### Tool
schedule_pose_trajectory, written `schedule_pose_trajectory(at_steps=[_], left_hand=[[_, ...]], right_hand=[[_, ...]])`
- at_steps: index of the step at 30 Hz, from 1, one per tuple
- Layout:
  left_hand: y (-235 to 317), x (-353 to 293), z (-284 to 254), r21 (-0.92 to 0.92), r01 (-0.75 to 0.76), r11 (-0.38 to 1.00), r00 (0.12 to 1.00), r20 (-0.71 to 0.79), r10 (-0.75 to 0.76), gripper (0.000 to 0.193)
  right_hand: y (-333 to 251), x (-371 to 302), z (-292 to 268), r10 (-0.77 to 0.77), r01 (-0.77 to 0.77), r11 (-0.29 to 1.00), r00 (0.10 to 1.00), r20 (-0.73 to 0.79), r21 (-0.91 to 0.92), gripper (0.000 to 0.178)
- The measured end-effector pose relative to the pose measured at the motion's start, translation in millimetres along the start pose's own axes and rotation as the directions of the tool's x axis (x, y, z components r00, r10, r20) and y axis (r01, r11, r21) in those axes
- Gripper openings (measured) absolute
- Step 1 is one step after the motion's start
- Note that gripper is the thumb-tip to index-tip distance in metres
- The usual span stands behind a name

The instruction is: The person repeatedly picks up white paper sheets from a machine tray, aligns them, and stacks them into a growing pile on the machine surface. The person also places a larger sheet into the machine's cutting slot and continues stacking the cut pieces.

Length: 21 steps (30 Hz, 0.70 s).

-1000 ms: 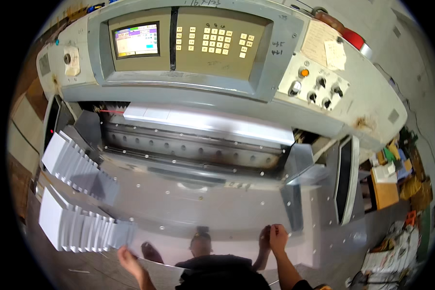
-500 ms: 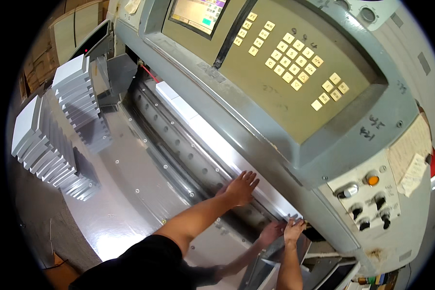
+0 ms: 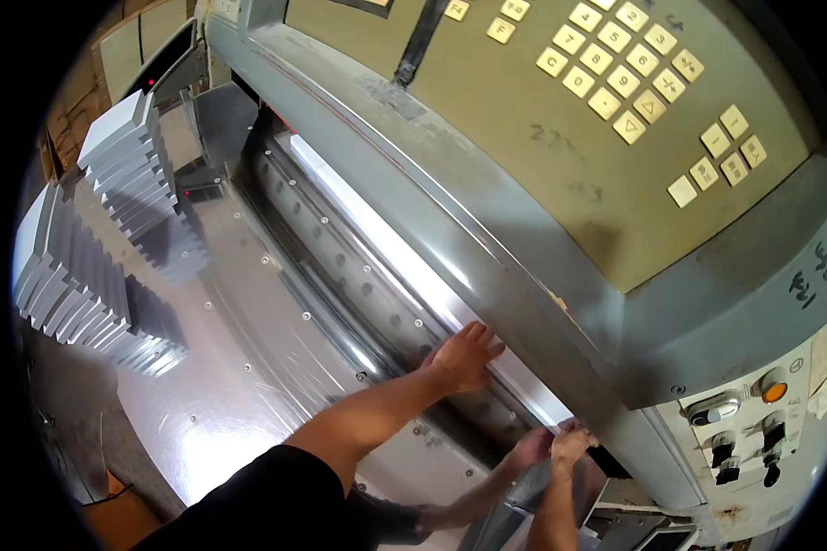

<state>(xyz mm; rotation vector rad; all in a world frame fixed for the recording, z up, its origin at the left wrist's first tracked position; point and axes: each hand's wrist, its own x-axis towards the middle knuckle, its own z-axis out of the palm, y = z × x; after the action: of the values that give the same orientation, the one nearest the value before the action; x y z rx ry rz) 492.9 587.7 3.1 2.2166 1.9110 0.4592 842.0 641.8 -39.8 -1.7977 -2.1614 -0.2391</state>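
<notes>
A long row of white paper stacks [image 3: 390,241] lies along the slot under the front beam of a grey cutting machine [image 3: 487,211]. My left hand [image 3: 467,360] rests against the near side of this row, right of its middle, fingers stretched out and slightly spread. At the row's right end is my right hand [image 3: 572,443], its fingers bent and close together around the end. The fingertips there are partly hidden. The shiny metal table [image 3: 276,358] below mirrors my forearms.
Two leaning piles of white paper blocks, one farther back [image 3: 124,138] and one nearer [image 3: 37,243], stand at the table's left. Above the beam is a keypad [image 3: 616,69]. Knobs and an orange button [image 3: 775,392] sit at the right. A grey side plate [image 3: 225,124] stands at the slot's left end.
My view has moved closer to the machine, and the keypad looks larger. Less of the white row's top shows beneath the beam. Both hands keep about the same places on the row.
</notes>
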Motion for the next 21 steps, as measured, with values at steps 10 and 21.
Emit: schedule_pose_trajectory(at_steps=[10,21], left_hand=[[-20,-78,10,-0.033,-0.165,0.986,0.947,-0.284,0.149,0.061],[28,-261,-13,-0.035,-0.133,0.991,0.973,-0.194,0.123,0.062]], right_hand=[[-34,-91,-32,0.193,-0.194,0.973,0.981,0.017,0.125,0.026],[-64,-252,-110,0.26,-0.244,0.916,0.966,-0.007,0.318,0.019]])
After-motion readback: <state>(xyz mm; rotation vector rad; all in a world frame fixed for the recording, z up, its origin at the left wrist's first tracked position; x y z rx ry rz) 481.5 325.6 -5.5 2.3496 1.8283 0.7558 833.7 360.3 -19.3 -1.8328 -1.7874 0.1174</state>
